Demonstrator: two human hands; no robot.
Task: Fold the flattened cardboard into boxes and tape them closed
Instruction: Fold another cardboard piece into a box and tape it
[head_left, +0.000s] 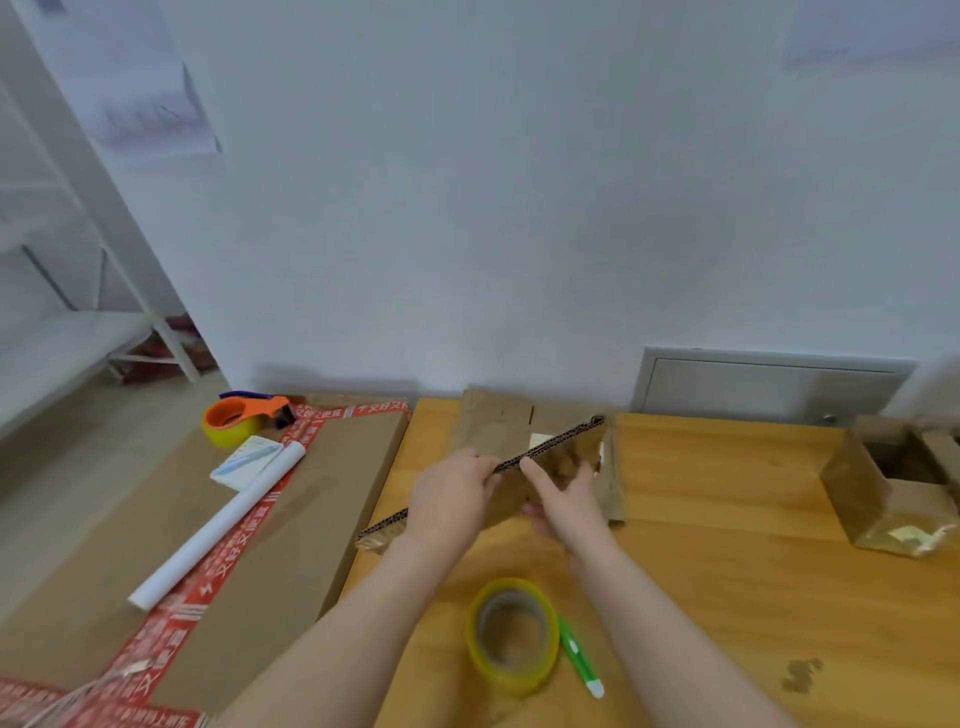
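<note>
I hold a flattened cardboard piece (563, 446) on edge above the wooden table (727, 545), its corrugated rim running from lower left to upper right. My left hand (452, 499) grips it from the left side, thumb on the top rim. My right hand (563, 499) pinches it from the right, fingers against the taped brown face. Under it lies more flat cardboard (493, 415) near the wall. A yellowish roll of clear tape (511, 634) lies on the table close to me, between my forearms. A small taped-up box (883, 499) with an open top stands at the right edge.
A green and white cutter pen (579, 657) lies beside the tape roll. Left of the table, a large brown carton (208, 519) with red tape carries an orange tape dispenser (244, 415), a white paper roll (218, 525) and a small card. A grey wall hatch (769, 384) sits behind.
</note>
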